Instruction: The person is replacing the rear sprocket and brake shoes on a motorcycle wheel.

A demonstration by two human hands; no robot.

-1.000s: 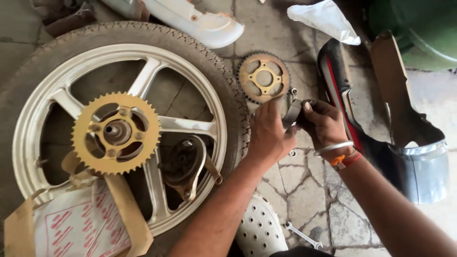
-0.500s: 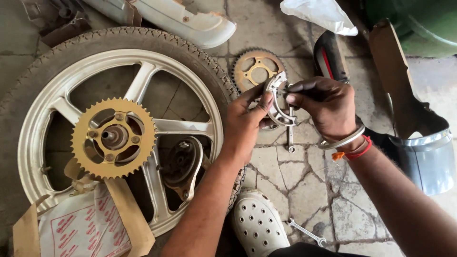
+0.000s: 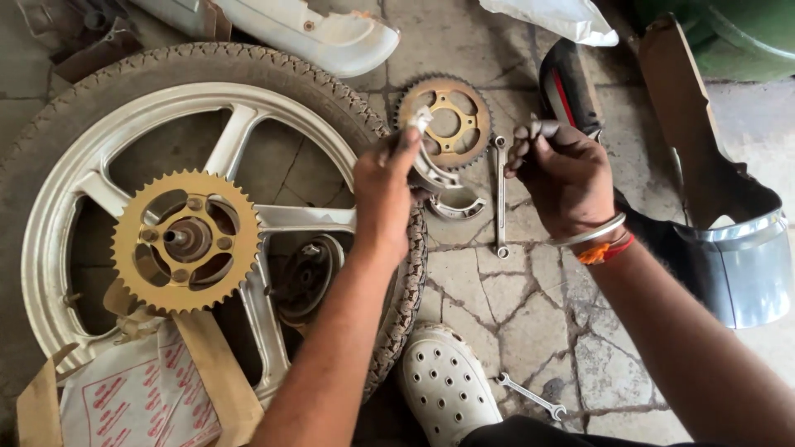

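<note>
My left hand [image 3: 385,186] grips a curved grey brake shoe [image 3: 432,171] and holds it up over the tyre's edge. A second brake shoe [image 3: 460,209] lies on the stone floor just below it. My right hand [image 3: 567,178] hovers to the right with its fingertips pinched on a small dark part [image 3: 530,130] that I cannot make out. Between the hands, a long spanner [image 3: 500,194] lies on the floor. A worn sprocket [image 3: 445,120] rests behind it.
A silver alloy wheel [image 3: 265,217] with tyre lies at left, with a gold sprocket [image 3: 186,240] on its hub. Cardboard packaging [image 3: 124,397] covers its near edge. A white clog [image 3: 447,389], a small spanner [image 3: 530,397], a chrome mudguard [image 3: 745,265] and a white panel [image 3: 315,33] surround the spot.
Both hands were together on the paired brake shoes. Now they have drawn apart: the left holds one shoe, the other shoe lies on the floor, and the right pinches a small part.
</note>
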